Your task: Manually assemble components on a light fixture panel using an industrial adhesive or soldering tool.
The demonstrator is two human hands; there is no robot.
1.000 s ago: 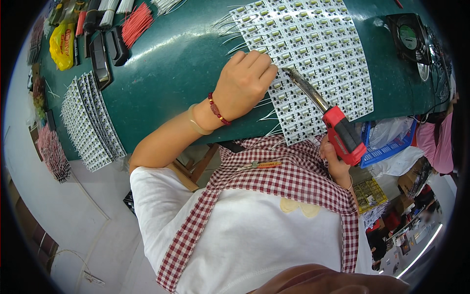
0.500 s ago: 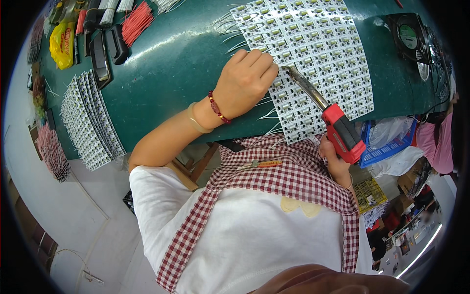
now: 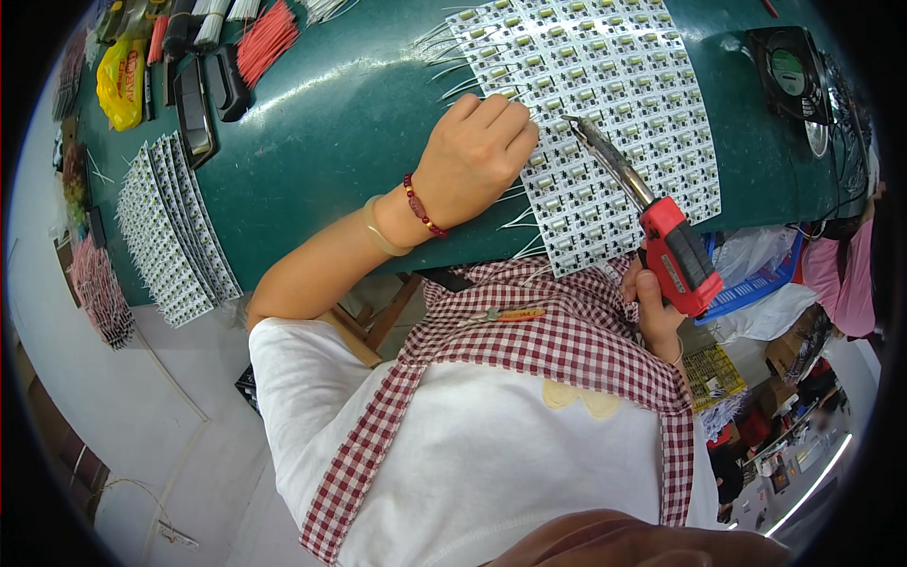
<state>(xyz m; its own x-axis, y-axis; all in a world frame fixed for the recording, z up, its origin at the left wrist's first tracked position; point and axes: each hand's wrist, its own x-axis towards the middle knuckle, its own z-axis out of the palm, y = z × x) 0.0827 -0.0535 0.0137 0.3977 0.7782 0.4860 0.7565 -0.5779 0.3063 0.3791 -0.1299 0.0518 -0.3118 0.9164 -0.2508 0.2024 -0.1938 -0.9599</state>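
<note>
A large white panel of small circuit boards [image 3: 614,104] lies on the green table [image 3: 331,142], with thin white wire leads sticking out along its left edge. My left hand [image 3: 477,156] rests as a closed fist on the panel's left edge, a red bead bracelet and a pale bangle on its wrist. What its fingers pinch is hidden. My right hand [image 3: 654,307] grips the red handle of a soldering gun [image 3: 661,236] below the table edge. The metal tip points up-left onto the boards, just right of my left hand.
Fanned stacks of white board strips [image 3: 170,227] lie at the table's left. Bundles of red wires [image 3: 265,42], black tools [image 3: 194,94] and a yellow bag [image 3: 123,80] sit at the far left. A black fan [image 3: 789,71] stands far right, a blue basket [image 3: 756,274] below it.
My left hand has slid a little up along the panel's edge. The soldering gun's tip has shifted slightly with it.
</note>
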